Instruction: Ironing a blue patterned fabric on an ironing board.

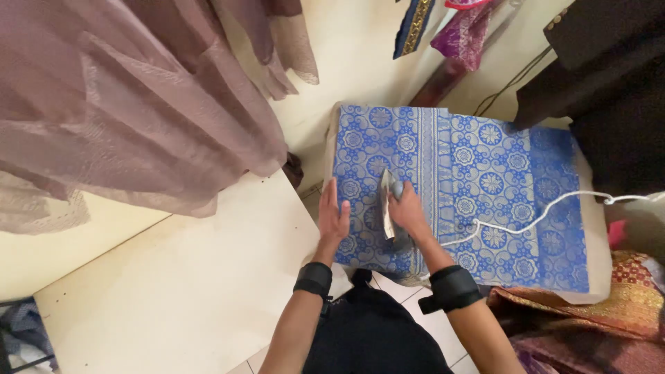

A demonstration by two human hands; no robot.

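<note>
Both hands are working close together: the right hand is gripping the iron on the blue cloth while the flat, empty left hand is risking a burn, and the white cord could be snagging.

The blue patterned woven cloth lies spread on the padded ironing board. The left hand rests flat on the cloth's left edge. Just right of it, the right hand holds the small metal iron on the cloth. The white twisted cord runs right across the cloth.

Home ironing corner: hung garments, patterned fabrics.
</note>
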